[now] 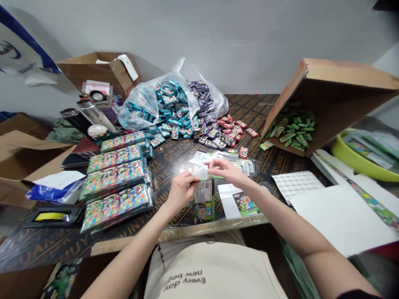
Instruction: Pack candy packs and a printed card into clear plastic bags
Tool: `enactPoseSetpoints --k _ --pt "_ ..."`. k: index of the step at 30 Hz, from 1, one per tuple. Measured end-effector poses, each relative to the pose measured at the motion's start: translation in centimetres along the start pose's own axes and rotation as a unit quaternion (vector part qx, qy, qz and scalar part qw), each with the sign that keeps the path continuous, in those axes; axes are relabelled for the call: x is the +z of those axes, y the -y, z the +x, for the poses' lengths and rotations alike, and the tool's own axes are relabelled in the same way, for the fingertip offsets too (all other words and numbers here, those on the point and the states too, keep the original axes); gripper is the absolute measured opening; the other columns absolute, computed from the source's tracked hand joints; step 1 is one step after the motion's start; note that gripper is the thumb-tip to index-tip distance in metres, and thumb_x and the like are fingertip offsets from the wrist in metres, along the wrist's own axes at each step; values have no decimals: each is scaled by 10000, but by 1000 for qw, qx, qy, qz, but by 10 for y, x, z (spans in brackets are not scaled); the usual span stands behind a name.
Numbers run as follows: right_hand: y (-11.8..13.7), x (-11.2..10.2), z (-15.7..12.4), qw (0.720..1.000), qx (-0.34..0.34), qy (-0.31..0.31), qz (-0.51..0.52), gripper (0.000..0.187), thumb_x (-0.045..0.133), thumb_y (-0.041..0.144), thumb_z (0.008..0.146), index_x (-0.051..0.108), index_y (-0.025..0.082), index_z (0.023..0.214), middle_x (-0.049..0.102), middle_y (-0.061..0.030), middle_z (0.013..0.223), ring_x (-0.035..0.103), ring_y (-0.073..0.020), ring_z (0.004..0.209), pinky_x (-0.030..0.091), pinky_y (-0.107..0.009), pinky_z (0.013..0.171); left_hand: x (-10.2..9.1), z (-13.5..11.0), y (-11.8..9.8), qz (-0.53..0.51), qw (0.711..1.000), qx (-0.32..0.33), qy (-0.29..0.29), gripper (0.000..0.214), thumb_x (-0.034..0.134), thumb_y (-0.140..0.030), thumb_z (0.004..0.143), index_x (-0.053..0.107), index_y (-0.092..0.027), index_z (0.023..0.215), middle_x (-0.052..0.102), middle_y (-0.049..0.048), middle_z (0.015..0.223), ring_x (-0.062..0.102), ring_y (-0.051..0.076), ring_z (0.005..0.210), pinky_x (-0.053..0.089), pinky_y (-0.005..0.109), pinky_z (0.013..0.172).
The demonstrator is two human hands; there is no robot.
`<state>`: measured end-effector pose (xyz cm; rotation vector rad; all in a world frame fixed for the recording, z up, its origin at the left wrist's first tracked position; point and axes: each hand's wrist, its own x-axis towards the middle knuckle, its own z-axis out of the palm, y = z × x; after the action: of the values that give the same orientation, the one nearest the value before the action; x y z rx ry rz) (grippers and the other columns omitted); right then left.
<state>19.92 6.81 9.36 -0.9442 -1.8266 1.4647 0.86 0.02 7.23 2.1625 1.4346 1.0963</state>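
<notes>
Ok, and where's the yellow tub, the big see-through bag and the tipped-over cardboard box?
Yellow tub [352,166], head view, on its outer wall.
See-through plastic bag [137,110], head view, on its left bulge.
Tipped-over cardboard box [343,72], head view, on its top panel.

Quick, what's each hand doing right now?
Left hand: closed, fingers pinching a clear plastic sleeve.
Right hand: fingers extended at the sleeve's edge; cannot tell whether gripping.
</notes>
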Motion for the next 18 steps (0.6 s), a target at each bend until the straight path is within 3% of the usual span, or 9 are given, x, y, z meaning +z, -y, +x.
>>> enactPoseSetpoints --k 3,7,13,16,18 --pt "13 16 8 996 36 85 15 243 647 354 676 511 155 640 609 -24 770 565 -152 804 407 -259 703 0 -1 -2 -25 999 -21 -36 73 591 -126 703 656 -159 710 628 30 676 572 137 648 431 248 627" --pt "5 22 14 994 58 96 1 264 656 362 653 510 145 621 563 18 624 479 -86 559 360 -213 553 2 -2 -5 -31 998 -22 -52 59 570 -138 696 622 -156 677 614 25 670 565 137 641 430 253 627" --pt "-12 30 15 997 65 32 6 207 664 286 631 511 148 613 539 36 539 473 -77 498 342 -197 502 14 -2 -6 22 997 -35 -68 132 605 -228 718 549 -163 618 541 10 640 524 146 655 405 257 610" --pt "-20 30 14 997 66 -29 33 195 615 228 668 514 182 829 569 51 571 519 -92 518 380 -200 525 14 -4 -4 68 997 -15 -23 74 552 -225 771 604 -176 792 525 23 721 512 161 727 407 268 647" --pt "-29 17 12 996 63 -63 22 280 540 221 733 464 217 1003 600 46 630 552 -106 554 409 -218 555 9 -5 0 111 994 -4 8 182 488 -236 816 619 -206 938 510 33 753 504 168 745 410 273 650"
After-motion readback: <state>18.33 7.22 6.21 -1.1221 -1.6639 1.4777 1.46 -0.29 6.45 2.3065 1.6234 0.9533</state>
